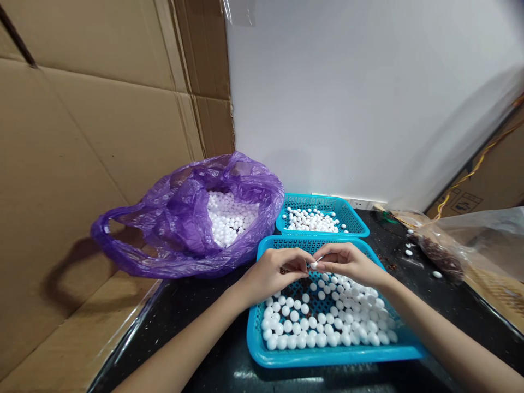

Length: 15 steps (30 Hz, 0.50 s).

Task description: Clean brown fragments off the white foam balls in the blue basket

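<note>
Over the near blue plastic basket (pixel 327 357), my two hands meet at the fingertips. A small white ball (pixel 314 266) sits between them. My left hand (pixel 272 273) is closed, its thumb and fingers pinching the ball from the left. From the other side, my right hand (pixel 350 263) pinches at the same ball; a thin pale sliver shows by its fingertips, too small to make out. Many loose white balls (pixel 321 339) lie in the basket below, with dark reddish-brown bits (pixel 302 288) among them, partly hidden by my hands.
A purple plastic bag (pixel 176 218) full of white balls (pixel 229 218) stands open at the left. Behind is a smaller blue basket (pixel 360 226) with more balls. Cardboard (pixel 82 136) walls the left side. Clear bags (pixel 440 254) with brown material lie right on the black table (pixel 229 349).
</note>
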Available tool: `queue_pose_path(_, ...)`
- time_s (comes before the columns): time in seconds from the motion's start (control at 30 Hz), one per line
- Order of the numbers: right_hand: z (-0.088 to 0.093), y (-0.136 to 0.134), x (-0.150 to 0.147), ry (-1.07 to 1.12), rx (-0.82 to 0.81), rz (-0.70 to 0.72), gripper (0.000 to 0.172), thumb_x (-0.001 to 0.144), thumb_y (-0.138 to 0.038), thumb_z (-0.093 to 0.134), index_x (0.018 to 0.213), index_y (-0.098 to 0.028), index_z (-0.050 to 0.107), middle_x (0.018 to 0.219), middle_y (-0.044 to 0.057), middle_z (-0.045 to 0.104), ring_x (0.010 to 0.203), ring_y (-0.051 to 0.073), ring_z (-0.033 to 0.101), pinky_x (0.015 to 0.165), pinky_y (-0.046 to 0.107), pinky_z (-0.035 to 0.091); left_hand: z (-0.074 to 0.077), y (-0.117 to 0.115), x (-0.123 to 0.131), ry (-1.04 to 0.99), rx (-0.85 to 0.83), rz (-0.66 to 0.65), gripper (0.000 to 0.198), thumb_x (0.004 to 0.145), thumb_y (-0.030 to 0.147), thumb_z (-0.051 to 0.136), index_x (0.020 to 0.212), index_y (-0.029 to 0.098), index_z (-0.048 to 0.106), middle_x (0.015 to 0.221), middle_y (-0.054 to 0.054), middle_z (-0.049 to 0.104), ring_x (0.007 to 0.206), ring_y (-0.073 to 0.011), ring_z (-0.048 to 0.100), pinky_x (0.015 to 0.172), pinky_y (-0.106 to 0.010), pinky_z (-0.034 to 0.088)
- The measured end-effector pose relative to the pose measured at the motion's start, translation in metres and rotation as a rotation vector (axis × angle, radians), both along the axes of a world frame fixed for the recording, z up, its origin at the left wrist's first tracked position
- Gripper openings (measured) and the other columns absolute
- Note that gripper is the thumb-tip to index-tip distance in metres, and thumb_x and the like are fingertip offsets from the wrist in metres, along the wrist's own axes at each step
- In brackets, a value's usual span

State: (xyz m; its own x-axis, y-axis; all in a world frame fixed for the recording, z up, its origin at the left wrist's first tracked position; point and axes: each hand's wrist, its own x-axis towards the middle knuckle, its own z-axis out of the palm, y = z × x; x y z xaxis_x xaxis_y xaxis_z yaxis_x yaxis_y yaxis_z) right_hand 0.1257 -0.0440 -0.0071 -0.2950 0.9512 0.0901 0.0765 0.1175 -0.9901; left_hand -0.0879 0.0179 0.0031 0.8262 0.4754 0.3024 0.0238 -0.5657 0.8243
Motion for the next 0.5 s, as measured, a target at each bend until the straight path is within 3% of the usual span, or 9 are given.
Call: queue_pose_path(0.5,0.0027,-0.0019,-0.0039,-0.041,0.025,0.044,0.016,0.080,-0.029,0.067,0.093,-0.021,0.071,0.091,0.003,0.068,0.087,0.016,0.063,0.080,0.030,0.050,0.0014,-0.0007,0.0002,0.007,-0.047,-0.019,0.018,0.080,0.013,0.062,0.097,0.018,0.062,0.086,0.000,0.068,0.081,-0.0131,0.066,0.074,-0.025,0.053)
